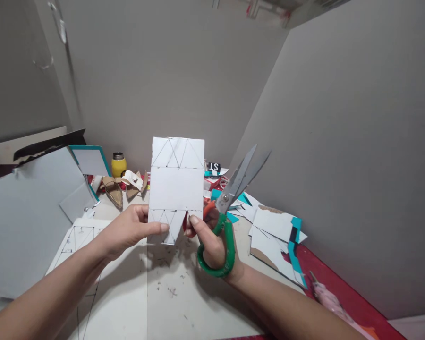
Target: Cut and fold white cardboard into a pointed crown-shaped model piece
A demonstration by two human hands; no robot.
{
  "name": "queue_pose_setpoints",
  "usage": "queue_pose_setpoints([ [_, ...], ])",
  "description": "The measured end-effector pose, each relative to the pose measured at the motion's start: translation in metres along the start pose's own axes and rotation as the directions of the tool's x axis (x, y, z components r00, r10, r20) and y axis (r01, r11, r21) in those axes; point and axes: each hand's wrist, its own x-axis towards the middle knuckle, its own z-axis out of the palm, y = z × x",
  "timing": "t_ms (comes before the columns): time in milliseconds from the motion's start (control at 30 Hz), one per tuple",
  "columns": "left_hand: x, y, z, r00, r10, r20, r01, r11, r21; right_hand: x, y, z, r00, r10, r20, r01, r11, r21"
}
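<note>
At the far left, a large white board (35, 217) is leaning at a slant, and beside it a marked sheet (102, 283) is lying on the table (170, 311). Behind them a teal-edged panel (91, 161) is standing next to a yellow container (119, 166), with brown cardboard scraps (113, 191) lying just in front. The left hand (129, 229) is closing on the lower left of a white card (177, 189), its thumb pressing the front and its other fingers going behind. The card is standing nearly upright above the table, showing drawn triangles along its top and bottom bands and a gap cut into its lower edge. The right hand (210, 241) is pinching the card beside that gap, nearly shut, while its thumb is passing through the green loop of the scissors (225, 198). Their blades are spreading apart, pointing up and right, clear of the card. Farther right, white pieces with teal tape (276, 236) are overlapping, and a pink object (331, 300) is resting on a red surface (357, 302).
</note>
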Motion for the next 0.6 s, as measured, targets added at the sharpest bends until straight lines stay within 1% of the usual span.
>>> queue_pose_setpoints([
  [100, 0.0, 0.001, 0.002, 0.998, 0.011, 0.059, -0.012, 1.0, 0.015, -0.001, 0.002, 0.0, 1.0, -0.005, 0.0, 0.004, 1.0, -0.013],
  [167, 0.0, 0.0, 0.004, 0.997, 0.021, 0.07, -0.023, 0.999, 0.034, -0.001, 0.003, 0.0, 1.0, 0.005, -0.014, -0.005, 1.0, -0.01],
  [367, 0.003, -0.009, 0.009, 0.996, 0.063, 0.067, -0.066, 0.997, 0.042, 0.0, 0.001, 0.001, 1.0, 0.017, -0.025, -0.017, 1.0, 0.001],
  [500, 0.004, -0.012, 0.011, 0.994, 0.097, 0.04, -0.1, 0.993, 0.068, 0.0, -0.001, 0.002, 0.998, 0.026, -0.05, -0.026, 1.0, 0.009],
  [600, 0.004, -0.014, 0.012, 0.995, 0.101, 0.01, -0.102, 0.99, 0.095, 0.001, -0.003, 0.002, 0.998, 0.017, -0.055, -0.016, 1.0, 0.025],
])
